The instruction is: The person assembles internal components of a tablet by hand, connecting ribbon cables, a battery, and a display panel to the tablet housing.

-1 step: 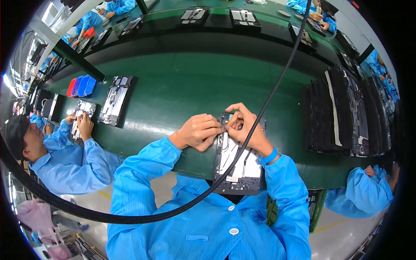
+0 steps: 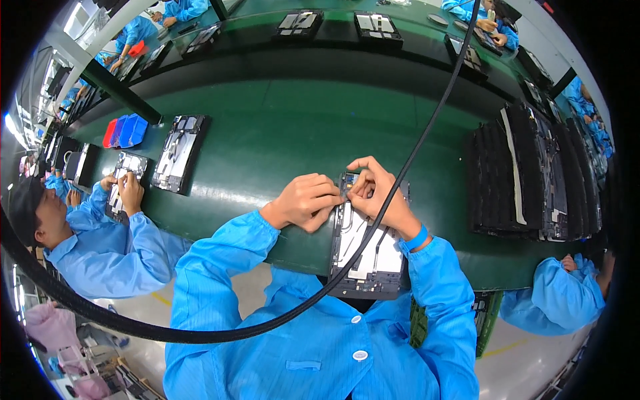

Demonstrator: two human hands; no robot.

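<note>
Head view. The left hand and the right hand meet over the far end of a flat dark device panel that lies lengthwise on the near edge of the green conveyor belt, its near end overhanging toward the person's blue smock. Both hands are curled, fingertips pinched together at one spot on the panel's upper edge; whatever small part they pinch is too small to make out. A thick black cable hangs across the view and passes over the right hand.

Risks, as judged from this arrangement: the panel rests partly off the belt's edge, so downward pressure at the far end or a nudge from a forearm could tip or slide it toward the lap. The pinch is fine work on a small component; too much force, or a slip of the fingertips, could bend or misseat it. The cable may snag the right wrist and jolt the grip.

Around them: a stack of dark trays well to the right, another open panel to the left, and a co-worker's hands on a separate panel further left.
</note>
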